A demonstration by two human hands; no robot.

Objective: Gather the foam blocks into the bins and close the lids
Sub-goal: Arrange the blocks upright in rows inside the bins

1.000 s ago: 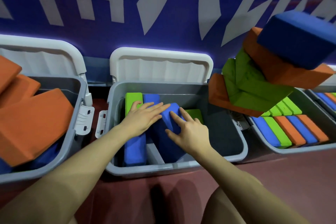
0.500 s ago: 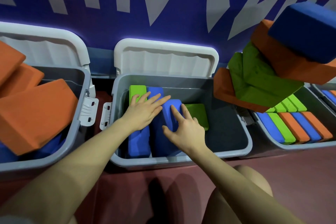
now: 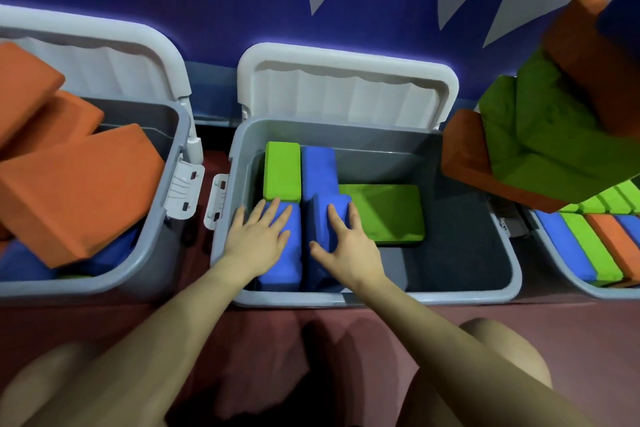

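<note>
The middle grey bin (image 3: 377, 296) stands in front of me with its white lid (image 3: 346, 90) raised against the wall. Inside, along the left side, stand a green block (image 3: 282, 170) and blue blocks. My left hand (image 3: 258, 237) lies flat, fingers spread, on a blue block (image 3: 285, 270) at the front left. Beside it my right hand (image 3: 346, 246) rests with straight fingers on another blue block (image 3: 327, 208). A further blue block (image 3: 317, 170) stands behind. A flat green block (image 3: 388, 211) lies on the bin floor to the right.
The left bin (image 3: 162, 218) is heaped with large orange blocks (image 3: 79, 194) above its rim, lid up. At the right a pile of orange and green blocks (image 3: 547, 139) overhangs a third bin (image 3: 568, 284) holding a neat row of blocks. The floor is dark red.
Both hands have slid back toward me along the blue blocks. The blue block under my right hand now stands straighter beside the left row, and more of the flat green block shows.
</note>
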